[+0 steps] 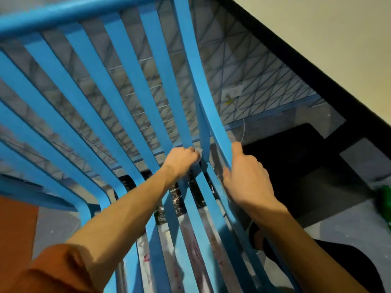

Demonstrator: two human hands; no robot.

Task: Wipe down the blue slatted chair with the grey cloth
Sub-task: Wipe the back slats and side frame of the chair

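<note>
Blue chair [84, 13] — left hand [181, 160] grips grey cloth [199, 153] | right hand [248, 177] grips edge

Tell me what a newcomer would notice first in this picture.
The blue slatted chair fills most of the view, its slats fanning out from the centre towards the top and left. At the centre the left hand holds a grey cloth against a slat, while the right hand beside it grips the chair's outer rail. An orange sleeve shows at the bottom left.
</note>
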